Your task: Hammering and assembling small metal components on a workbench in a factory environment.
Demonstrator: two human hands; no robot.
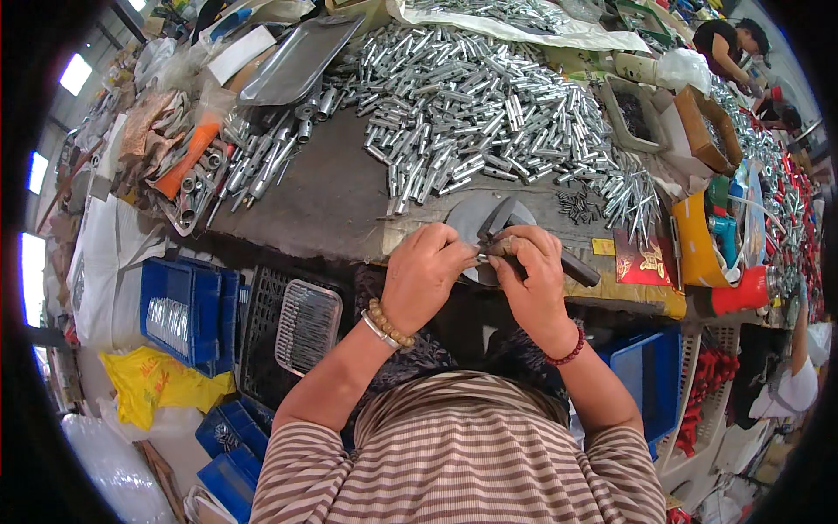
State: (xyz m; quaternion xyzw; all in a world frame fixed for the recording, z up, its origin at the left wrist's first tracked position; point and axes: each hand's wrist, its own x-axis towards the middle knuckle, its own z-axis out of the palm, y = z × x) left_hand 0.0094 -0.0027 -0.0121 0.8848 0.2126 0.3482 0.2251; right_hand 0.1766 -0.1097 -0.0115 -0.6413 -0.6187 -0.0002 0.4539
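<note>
My left hand (428, 272) is closed in a pinch at the table's front edge, with a small shiny metal piece (481, 258) at its fingertips. Close beside it, my right hand (536, 278) is also pinched; its fingertips meet the left ones around something small and dark. Behind my fingers lies a round grey metal disc (461, 212). A dark, pointed metal tool part (498, 216) rests over the disc. From beneath my right hand sticks out a dark cylindrical handle (580, 269); my hand hides whether it joins that part.
A large heap of silvery metal tubes (489, 105) covers the table's back. Small dark pins (580, 206) and a red card (642, 260) lie to the right, by a yellow container (696, 236). Below left are a blue bin (175, 306) and a metal tray (308, 327). Another person (729, 52) is far right.
</note>
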